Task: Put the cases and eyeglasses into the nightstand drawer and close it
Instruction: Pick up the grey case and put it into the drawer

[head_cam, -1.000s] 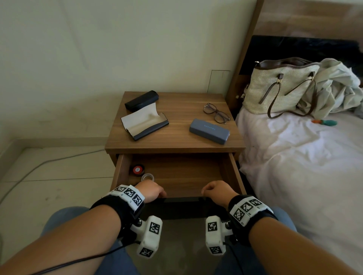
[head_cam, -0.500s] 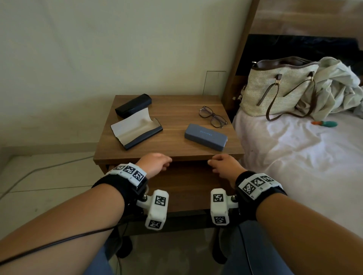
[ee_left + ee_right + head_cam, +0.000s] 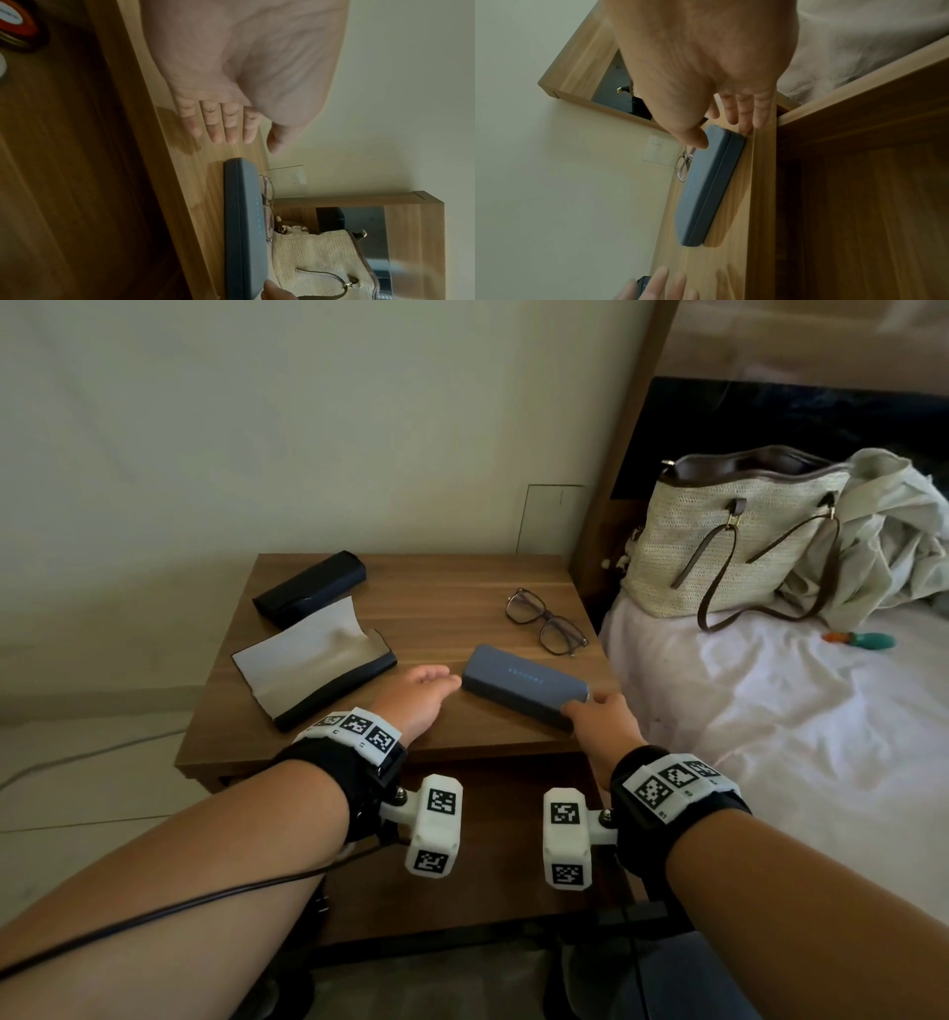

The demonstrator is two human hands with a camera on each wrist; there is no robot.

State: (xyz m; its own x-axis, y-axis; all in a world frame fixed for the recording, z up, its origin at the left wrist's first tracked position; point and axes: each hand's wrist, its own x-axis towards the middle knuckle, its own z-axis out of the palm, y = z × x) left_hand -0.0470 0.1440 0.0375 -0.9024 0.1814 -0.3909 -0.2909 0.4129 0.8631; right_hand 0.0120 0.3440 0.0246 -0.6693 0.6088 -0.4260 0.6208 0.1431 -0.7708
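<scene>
On the nightstand top (image 3: 441, 598) lie a shut black case (image 3: 308, 588), an open dark case (image 3: 313, 660) with grey lining, eyeglasses (image 3: 547, 626) and a blue-grey case (image 3: 524, 685). My left hand (image 3: 436, 685) hovers with straight fingers just short of the blue-grey case's left end (image 3: 240, 164). At the case's other end is my right hand (image 3: 590, 703). Its thumb tip touches the lid (image 3: 706, 186) and its fingers (image 3: 741, 113) are straight. The drawer (image 3: 64, 162) below stands pulled out.
A red round object (image 3: 15, 26) lies in the drawer. A bed (image 3: 770, 737) with a white sheet adjoins the nightstand on the right. On it are a woven handbag (image 3: 719, 541), crumpled cloth (image 3: 888, 531) and a small orange-teal item (image 3: 857, 639). A wall stands behind.
Both hands left the drawer front, rose to the nightstand top and reached the two ends of the blue-grey case. The head view shifted up and closer.
</scene>
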